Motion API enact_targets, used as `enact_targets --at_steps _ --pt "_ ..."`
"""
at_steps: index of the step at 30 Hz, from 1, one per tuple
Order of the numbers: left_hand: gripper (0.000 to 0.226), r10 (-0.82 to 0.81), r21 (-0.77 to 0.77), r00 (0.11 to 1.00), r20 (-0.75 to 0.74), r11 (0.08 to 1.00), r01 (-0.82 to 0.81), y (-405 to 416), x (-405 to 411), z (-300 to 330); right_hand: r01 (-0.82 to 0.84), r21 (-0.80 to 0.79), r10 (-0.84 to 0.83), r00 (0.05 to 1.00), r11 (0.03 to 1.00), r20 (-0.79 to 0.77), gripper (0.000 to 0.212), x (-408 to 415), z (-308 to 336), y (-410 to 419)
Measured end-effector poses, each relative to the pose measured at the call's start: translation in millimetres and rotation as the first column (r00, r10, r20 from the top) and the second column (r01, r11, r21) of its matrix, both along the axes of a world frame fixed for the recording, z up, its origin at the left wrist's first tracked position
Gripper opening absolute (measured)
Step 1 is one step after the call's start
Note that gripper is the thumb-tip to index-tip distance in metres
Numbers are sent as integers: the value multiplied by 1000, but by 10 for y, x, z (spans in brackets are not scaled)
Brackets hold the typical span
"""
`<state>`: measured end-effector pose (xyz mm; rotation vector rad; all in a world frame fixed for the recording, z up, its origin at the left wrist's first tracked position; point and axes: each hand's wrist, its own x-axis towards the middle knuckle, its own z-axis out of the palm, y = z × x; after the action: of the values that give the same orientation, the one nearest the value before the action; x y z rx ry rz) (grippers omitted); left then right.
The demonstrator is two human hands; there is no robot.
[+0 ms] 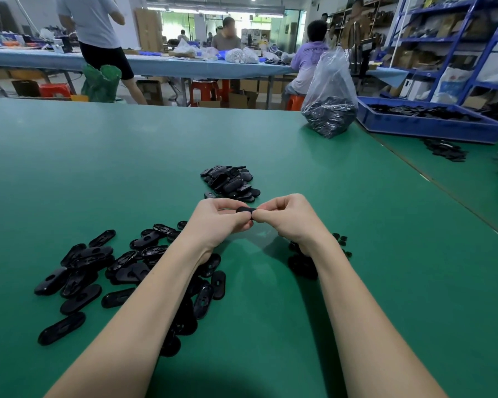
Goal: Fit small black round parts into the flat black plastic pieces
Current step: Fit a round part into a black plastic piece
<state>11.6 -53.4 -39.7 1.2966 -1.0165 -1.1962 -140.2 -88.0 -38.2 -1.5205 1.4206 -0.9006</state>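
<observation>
Both hands meet above the green table (127,173) and hold one flat black plastic piece (245,210) between them. My left hand (216,219) grips its left end with curled fingers. My right hand (285,216) pinches its right end, thumb and fingers pressed at the piece. A loose spread of flat black oval pieces (89,271) lies to the left under my left forearm. A tighter heap of such pieces (230,182) sits just beyond the hands. Small black round parts (341,239) lie beside my right wrist, partly hidden by it.
A clear plastic bag (329,93) of black parts stands at the far right of the table. A blue crate (426,122) with black pieces sits on the neighbouring table. People work at a long bench behind, with blue shelving (457,38) at the right.
</observation>
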Motion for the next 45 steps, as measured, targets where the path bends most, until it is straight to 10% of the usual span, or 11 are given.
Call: enact_targets --at_steps 45 --pt "11 -2 -5 988 -157 1000 2 -50 11 -41 66 16 -68 977 998 201 6 87 -65 -15"
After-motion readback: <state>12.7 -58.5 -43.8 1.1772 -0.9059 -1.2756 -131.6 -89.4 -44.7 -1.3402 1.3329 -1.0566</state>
